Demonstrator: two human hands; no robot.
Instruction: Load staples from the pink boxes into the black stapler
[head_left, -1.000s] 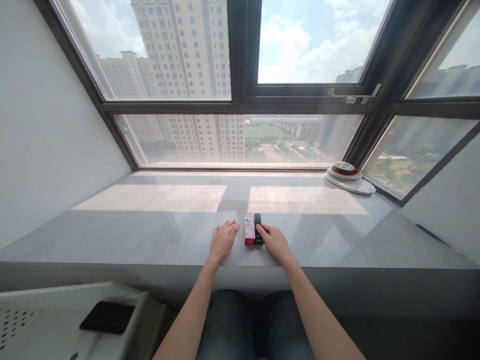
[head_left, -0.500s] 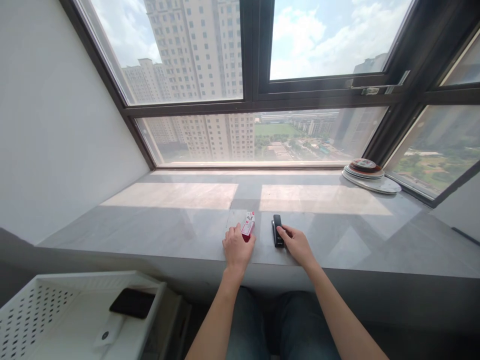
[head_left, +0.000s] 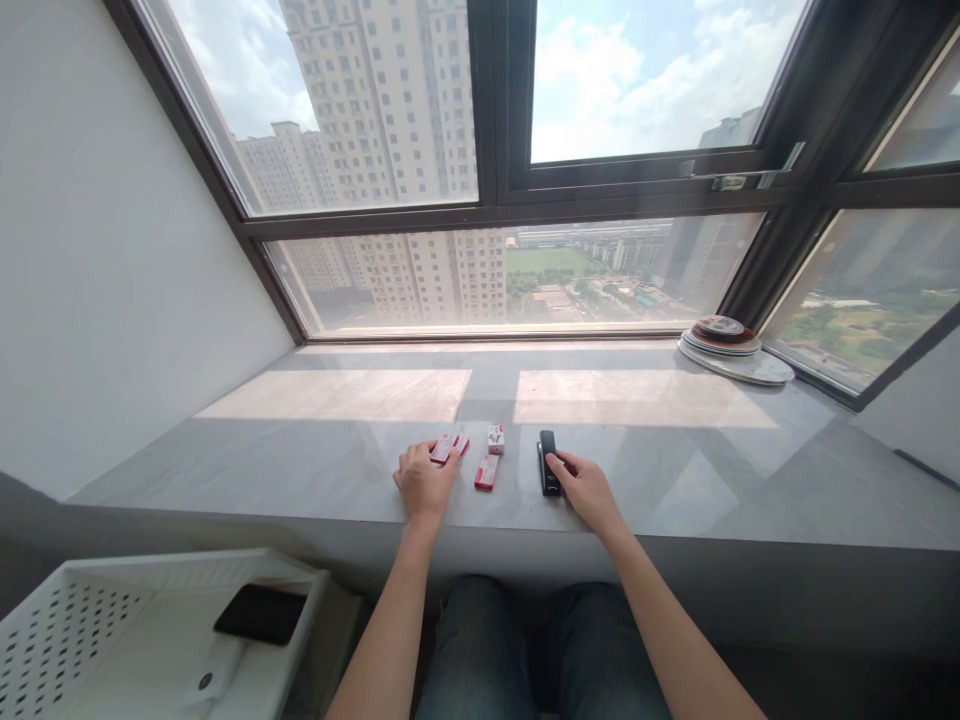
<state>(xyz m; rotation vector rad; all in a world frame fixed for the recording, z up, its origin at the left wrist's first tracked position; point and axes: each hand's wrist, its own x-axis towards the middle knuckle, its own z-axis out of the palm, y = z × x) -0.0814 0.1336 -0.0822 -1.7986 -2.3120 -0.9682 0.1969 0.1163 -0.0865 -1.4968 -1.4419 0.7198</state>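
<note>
Your left hand is curled loosely around a small red-and-white box, fingers pinching its near end while the box lies low on the grey stone windowsill. Two more red-and-white boxes sit close by: one just at 3 o'clock of your left hand, lying flat, and a smaller one at about 1 o'clock of it, nearer the window. None of the three touch each other.

Your right hand rests on the sill with fingertips on the near end of a black stapler, which lies lengthwise toward the glass; the fingers touch it but you cannot tell whether they grip it.

Both hands are near the sill's front edge, which runs just behind your wrists. Toward 12 o'clock the slab lies bare up to the window frame. At 2 o'clock, well apart, a stack of plates sits in the corner by the glass. At 9 o'clock the slab runs to the white wall. Below, at 7 o'clock, a white perforated basket holds a black phone.
</note>
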